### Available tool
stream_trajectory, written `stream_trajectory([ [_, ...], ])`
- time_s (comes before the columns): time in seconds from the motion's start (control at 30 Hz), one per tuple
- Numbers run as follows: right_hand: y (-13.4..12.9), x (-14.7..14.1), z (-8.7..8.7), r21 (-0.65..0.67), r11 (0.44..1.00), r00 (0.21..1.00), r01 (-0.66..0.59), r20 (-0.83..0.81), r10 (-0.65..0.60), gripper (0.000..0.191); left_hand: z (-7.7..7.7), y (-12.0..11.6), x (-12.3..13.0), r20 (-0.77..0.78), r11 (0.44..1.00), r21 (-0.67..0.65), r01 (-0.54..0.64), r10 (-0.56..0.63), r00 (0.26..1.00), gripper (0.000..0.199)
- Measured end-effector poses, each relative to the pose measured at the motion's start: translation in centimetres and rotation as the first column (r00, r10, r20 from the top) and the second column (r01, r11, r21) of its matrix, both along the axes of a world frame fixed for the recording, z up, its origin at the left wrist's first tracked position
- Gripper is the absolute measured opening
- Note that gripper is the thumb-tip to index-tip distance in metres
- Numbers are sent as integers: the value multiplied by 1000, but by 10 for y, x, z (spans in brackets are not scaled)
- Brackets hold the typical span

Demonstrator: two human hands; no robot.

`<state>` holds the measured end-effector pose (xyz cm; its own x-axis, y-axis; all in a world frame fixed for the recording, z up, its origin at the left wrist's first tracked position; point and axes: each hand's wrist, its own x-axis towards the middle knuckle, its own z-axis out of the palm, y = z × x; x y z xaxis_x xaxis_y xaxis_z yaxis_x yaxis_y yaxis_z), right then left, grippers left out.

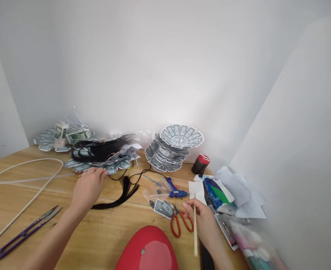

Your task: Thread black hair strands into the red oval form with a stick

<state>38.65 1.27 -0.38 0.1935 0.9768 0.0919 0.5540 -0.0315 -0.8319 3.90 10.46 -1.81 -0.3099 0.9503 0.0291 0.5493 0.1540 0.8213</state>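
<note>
My left hand point(89, 185) reaches to the near edge of a fan of printed banknote paper point(115, 166), its fingers pressed together; what they grip is too small to make out. On that fan lies a bundle of black hair point(98, 150). My right hand point(200, 217) holds a thin pale stick point(195, 236) that points down toward me. Beside it are red-handled pliers point(176, 225), cut note pieces point(164, 208) and a blue glue gun point(176, 190). A loose black hair strand point(117, 200) lies between my hands. A red rounded object point(147, 251) is at the bottom centre.
Stacked banknote-paper bowls point(168, 152) stand at the back beside a black and red roll point(201, 164). Purple snips point(24, 234) and a white looped tube point(21, 213) lie left. Crumpled papers point(238, 191) and a plastic bag point(255, 243) crowd the right.
</note>
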Motion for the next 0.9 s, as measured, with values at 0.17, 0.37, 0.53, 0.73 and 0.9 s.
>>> stream_trajectory([
  [0.17, -5, -15, 13, 28, 997, 968, -72, 243, 63, 26, 5, -7, 20, -106, 994, -53, 95, -100, 989, 27],
  [0.37, -14, -63, 23, 48, 947, 866, -317, 423, 268, 15, -6, -12, 47, 117, 936, -73, 344, -335, 935, 27],
  [0.53, -10, -99, 25, 43, 914, 806, -404, 490, 333, 11, -14, -28, 79, 313, 835, -6, 550, -520, 794, 25],
  [0.73, -2, -106, 22, 49, 960, 857, -276, 465, 223, 15, -12, -53, 101, 331, 784, 82, 616, -604, 725, 31],
  [0.9, -3, -98, 26, -12, 980, 926, -200, 323, 193, 15, -5, -58, 95, 169, 752, 131, 646, -659, 733, 33],
])
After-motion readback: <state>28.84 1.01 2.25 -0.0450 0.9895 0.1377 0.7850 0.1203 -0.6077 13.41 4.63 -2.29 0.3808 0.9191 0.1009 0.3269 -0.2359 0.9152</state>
